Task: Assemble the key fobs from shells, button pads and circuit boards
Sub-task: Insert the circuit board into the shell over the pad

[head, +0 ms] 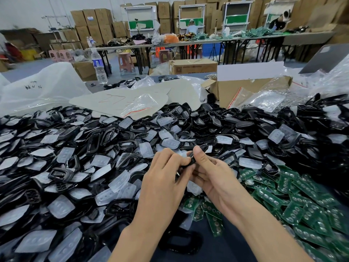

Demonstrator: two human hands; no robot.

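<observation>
The black shell (194, 155) sits pinched edge-on between both hands' fingers (197, 154).

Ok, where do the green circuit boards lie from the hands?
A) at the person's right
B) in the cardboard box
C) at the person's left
A: the green circuit boards are heaped at the person's right, by the right hand, which with the left hand grips a black shell.

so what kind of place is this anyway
Most likely a small assembly workshop inside a warehouse: heaps of black shells, clear button pads and green circuit boards lie close by, stacked cardboard boxes line the back wall, and long tables carry more parts.
</observation>
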